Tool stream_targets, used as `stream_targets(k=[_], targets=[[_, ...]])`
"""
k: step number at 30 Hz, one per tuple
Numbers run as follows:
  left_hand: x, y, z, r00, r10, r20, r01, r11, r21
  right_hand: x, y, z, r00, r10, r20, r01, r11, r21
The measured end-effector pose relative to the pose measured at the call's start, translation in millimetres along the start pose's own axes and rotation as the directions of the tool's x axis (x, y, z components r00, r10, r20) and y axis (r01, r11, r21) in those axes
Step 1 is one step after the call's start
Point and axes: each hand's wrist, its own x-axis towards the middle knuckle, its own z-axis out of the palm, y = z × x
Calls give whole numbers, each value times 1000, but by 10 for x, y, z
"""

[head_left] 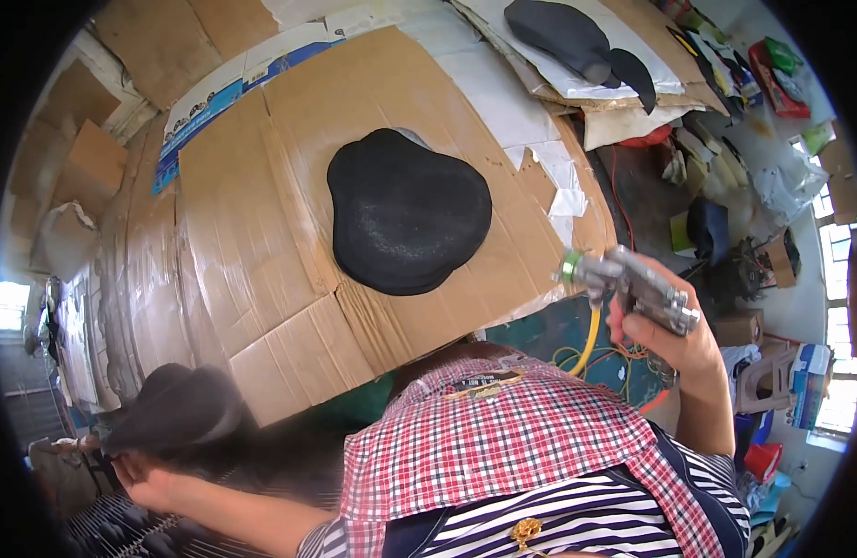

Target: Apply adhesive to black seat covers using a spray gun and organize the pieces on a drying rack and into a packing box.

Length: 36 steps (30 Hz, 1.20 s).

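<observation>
My right hand (678,337) is closed round the handle of a metal spray gun (629,282). Its nozzle end, with a green ring, points left over the cardboard's right edge. A yellow hose (590,342) hangs from the gun. Off to the lower left, my left hand (147,484) grips the lower edge of a dark rounded pad (182,409), blurred by motion and held beside the table. On the cardboard sheet (233,186) lies a small stack of black rounded three-lobed pads (410,214), shiny and speckled on top. Neither hand touches this stack.
More dark curved pads (563,42) lie on a white-topped stack at the far right. Below my left arm is a wire rack (168,530) holding dark pieces. Coiled hoses (624,353) lie on the floor at the right, near a plastic stool (763,381) and assorted clutter.
</observation>
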Motion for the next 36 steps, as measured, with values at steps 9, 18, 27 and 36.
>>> stream_targets(k=[9,18,27,36], targets=[[322,645,-344,979,198,-43,-190,971,147,-197,55,-401,995,-12,-103,-4,987,-159],[611,863,-614,968,211,-136,-206,977,46,18,-57,-309,990,-134,-38,133,991,-24],[653,844,-645,918,287,-274,-252,955,156,-34,2,-486,994,-37,103,55,982,-178],[28,542,-801,880,417,-229,-344,890,299,-147,99,-540,996,-23,82,28,998,-60]])
